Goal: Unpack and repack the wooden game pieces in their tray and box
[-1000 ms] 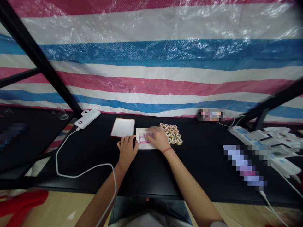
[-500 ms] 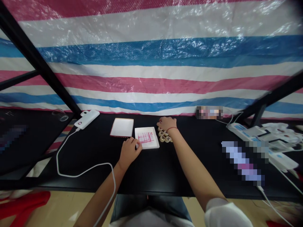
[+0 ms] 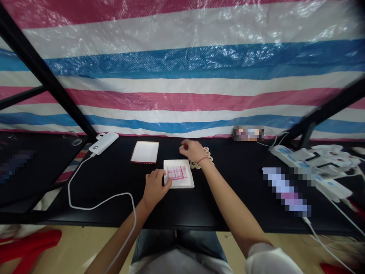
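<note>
**Q:** L hand (image 3: 155, 186) – how's it placed?
**A:** Set on the blk table (image 3: 228, 201), fingers curled, tips against near-left edge of a white board (image 3: 182, 182) w/ pink grid drawn on it. Nothing can be seen held, though fingers are partly hidden.

**Q:** R hand (image 3: 194, 150)?
**A:** Held past far edge of board, fingers drawn narrow in a loose pinch – prob. empty, but can't be told at this res. Red thread (image 3: 203, 160) is tied round wrist.

**Q:** Chess pieces (image 3: 208, 151)?
**A:** Round wooden xiangqi discs, grouped under and beside R wrist, partly hidden.

**Q:** Rest?
**A:** White tray (image 3: 145, 151) w/ red rim lies left of board; power bank (image 3: 104, 143) w/ white cable (image 3: 85, 203) further left; striped tarp (image 3: 182, 95) behind.
</note>
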The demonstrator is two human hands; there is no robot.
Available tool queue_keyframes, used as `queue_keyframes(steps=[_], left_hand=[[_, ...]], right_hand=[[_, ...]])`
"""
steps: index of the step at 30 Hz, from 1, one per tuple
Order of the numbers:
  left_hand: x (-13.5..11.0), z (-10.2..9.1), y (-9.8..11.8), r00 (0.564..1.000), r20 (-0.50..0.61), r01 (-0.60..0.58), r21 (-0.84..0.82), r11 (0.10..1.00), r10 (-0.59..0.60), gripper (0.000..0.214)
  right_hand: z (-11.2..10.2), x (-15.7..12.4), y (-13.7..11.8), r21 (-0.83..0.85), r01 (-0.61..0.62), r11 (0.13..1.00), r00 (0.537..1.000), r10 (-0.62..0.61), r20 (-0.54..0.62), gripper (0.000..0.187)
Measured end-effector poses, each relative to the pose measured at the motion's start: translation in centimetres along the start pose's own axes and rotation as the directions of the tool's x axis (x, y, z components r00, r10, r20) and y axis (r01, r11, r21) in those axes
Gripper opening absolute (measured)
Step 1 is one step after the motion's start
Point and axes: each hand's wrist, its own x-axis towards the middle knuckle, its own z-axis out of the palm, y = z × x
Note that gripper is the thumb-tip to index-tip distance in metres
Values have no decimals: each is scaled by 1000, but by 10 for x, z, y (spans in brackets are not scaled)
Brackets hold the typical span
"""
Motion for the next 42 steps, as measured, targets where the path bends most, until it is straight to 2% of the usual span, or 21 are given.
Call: queue_keyframes(steps=[3, 6, 9, 13, 16, 19, 25, 29, 32, 34, 35, 37, 39, 40, 42], left_hand=[[7, 2, -4, 996, -76, 23, -181, 983, -37, 29], [17, 4, -10, 999, -17, 44, -261, 964, -50, 51], [26, 5, -16, 994, 98, 66, -258, 964, -42, 61], [42, 9, -18, 984, 170, 91, -205, 975, -56, 57], [54, 13, -15, 976, 214, 75, -138, 988, -44, 48], [59, 18, -13, 976, 217, 55, -96, 994, -33, 36], [57, 24, -23, 990, 143, 18, -203, 979, 11, 41], [57, 21, -29, 985, 171, 41, -280, 959, 8, 51], [57, 18, -28, 980, 200, 70, -303, 950, -9, 53], [57, 17, -26, 980, 196, 92, -302, 949, -33, 52], [57, 17, -24, 980, 191, 106, -297, 949, -50, 51], [57, 17, -21, 980, 180, 139, -284, 949, -90, 46], [57, 18, -19, 980, 161, 159, -278, 947, -117, 39], [58, 19, -18, 981, 149, 160, -275, 948, -122, 35], [59, 20, -18, 984, 133, 150, -262, 953, -118, 27]], right_hand=[[19, -26, -19, 195, 236, 952, 971, -239, -7, 23], [37, -41, -32, 215, 343, 914, 935, -354, 14, 25], [43, -45, -34, 228, 340, 912, 934, -355, 27, 23], [41, -46, -21, 366, 299, 881, 954, -281, -103, 26], [43, -48, -9, 431, 361, 827, 930, -284, -234, 23], [48, -49, -3, 433, 429, 793, 898, -321, -301, 19], [56, -45, -9, 349, 461, 816, 886, -401, -232, 22], [61, -43, -17, 216, 488, 846, 871, -456, -182, 15], [57, -44, -16, 217, 512, 831, 856, -474, -206, 14], [47, -44, -8, 251, 475, 844, 871, -410, -269, 14], [41, -43, -1, 262, 418, 870, 892, -336, -303, 15], [24, -35, 16, 265, 218, 939, 932, -119, -343, 21], [8, -22, 33, 195, -44, 980, 951, 101, -293, 24], [0, -14, 40, 138, -133, 981, 960, 162, -229, 25], [-11, 3, 48, 20, -231, 973, 969, 232, -90, 28]])
